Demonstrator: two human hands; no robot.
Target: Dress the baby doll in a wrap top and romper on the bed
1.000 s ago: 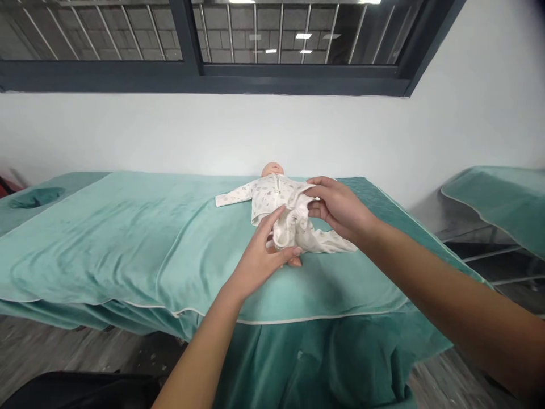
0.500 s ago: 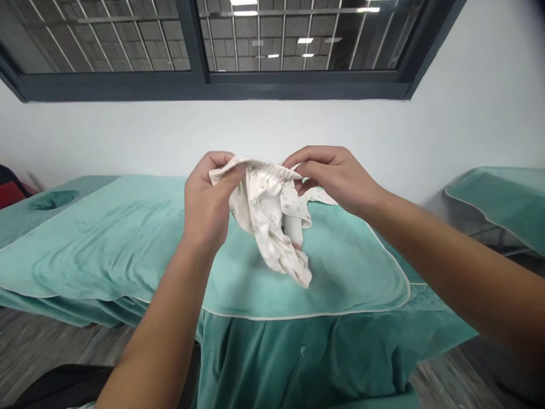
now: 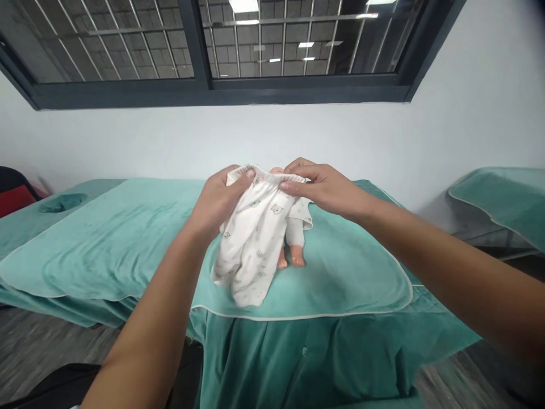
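A pair of small white baby pants [image 3: 253, 238] with a printed pattern hangs by its elastic waistband between my hands. My left hand [image 3: 221, 199] pinches the left end of the waistband, thumb in front. At the right end, my right hand [image 3: 321, 184] grips the band between thumb and fingers. Behind the pants a baby doll [image 3: 297, 255] lies on the green blanket, its feet towards me. It wears a white patterned top [image 3: 302, 213] and white leg coverings. The pants and my hands hide most of its head and body.
The green blanket [image 3: 149, 238] with pale piping covers a bed against a white wall [image 3: 170, 139]. A barred window [image 3: 298, 48] is above. Another green-covered surface [image 3: 502, 199] stands at right, and a red and black object [image 3: 15, 193] at far left.
The pants have turned and opened out, their legs now hanging down to the left. The doll's feet have come into view. Both hands are slightly lower, the left one further right.
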